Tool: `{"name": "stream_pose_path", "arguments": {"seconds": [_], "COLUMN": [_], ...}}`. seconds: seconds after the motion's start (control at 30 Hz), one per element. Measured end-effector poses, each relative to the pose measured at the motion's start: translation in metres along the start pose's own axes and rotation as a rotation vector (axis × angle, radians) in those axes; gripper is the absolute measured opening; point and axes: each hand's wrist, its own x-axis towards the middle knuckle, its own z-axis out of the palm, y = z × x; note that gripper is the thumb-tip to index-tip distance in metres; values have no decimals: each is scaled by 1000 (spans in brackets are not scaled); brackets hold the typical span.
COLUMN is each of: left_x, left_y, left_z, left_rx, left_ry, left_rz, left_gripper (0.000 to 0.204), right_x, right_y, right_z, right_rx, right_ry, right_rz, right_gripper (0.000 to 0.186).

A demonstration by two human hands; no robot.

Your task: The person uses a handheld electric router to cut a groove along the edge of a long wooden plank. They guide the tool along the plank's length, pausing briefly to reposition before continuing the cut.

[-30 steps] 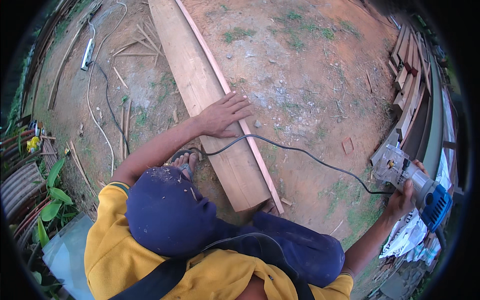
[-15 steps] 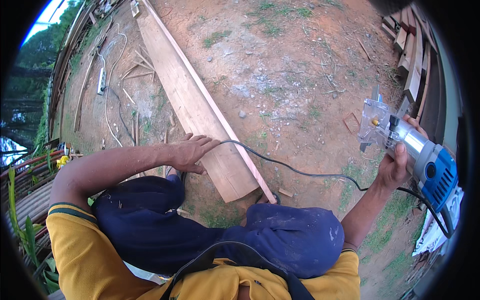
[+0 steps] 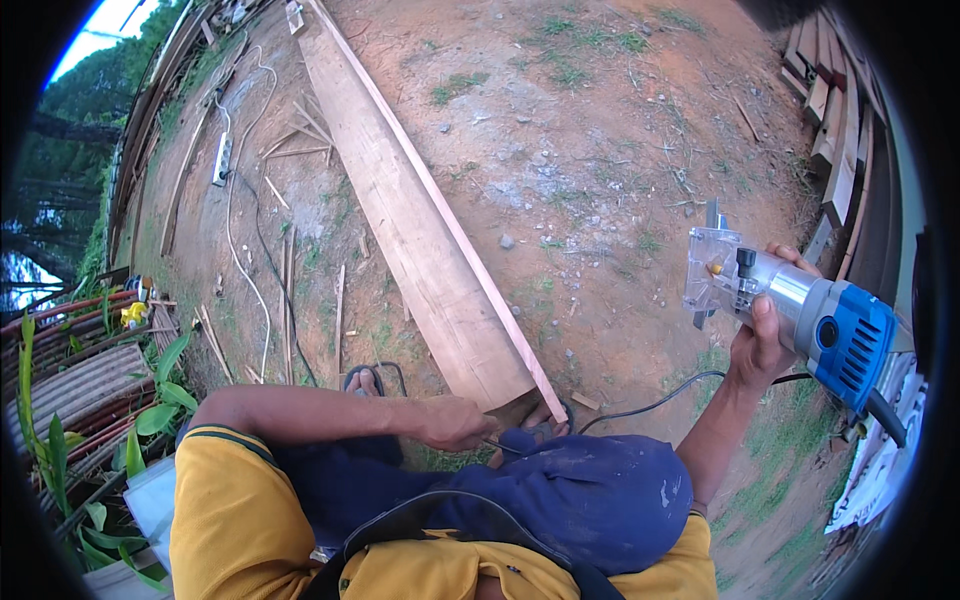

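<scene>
My right hand (image 3: 765, 340) is wrapped round the silver body of a trim router (image 3: 790, 290), held up on the right. The router has a blue motor cap and a clear plastic base facing left. Low in front of me, my left hand (image 3: 455, 422) is closed on the black power cord (image 3: 650, 402), a short piece of which shows beside the fist by my knee. A long wooden board (image 3: 415, 240) lies on the ground between my feet and the far left. Along its right edge runs a thin pinkish wood strip (image 3: 480, 278); neither hand touches them.
A white power strip (image 3: 221, 160) with cords lies on the dirt at the left, near scrap sticks (image 3: 300, 140). Stacked timber (image 3: 835, 150) stands at the far right. Plants (image 3: 160, 410) and corrugated sheets (image 3: 80, 385) are at the left edge.
My left hand has left the board, come down toward my knees and closed on the cord. The cord no longer crosses the board. The router has shifted slightly left.
</scene>
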Motion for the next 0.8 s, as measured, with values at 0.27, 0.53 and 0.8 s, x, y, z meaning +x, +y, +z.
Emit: {"name": "stream_pose_path", "arguments": {"seconds": [0.27,0.53,0.8], "left_x": [63,77,91], "left_y": [-5,-28,-40], "left_z": [-26,-16,-20], "left_rx": [707,614,524], "left_ry": [829,889,864], "left_rz": [465,257,311], "left_gripper": [72,93,52], "right_x": [-49,-81,-85], "right_y": [57,103,128], "right_z": [137,229,280], "right_rx": [69,114,20], "right_ry": [-242,-423,-525], "right_rz": [184,297,381], "right_gripper": [57,54,52]}}
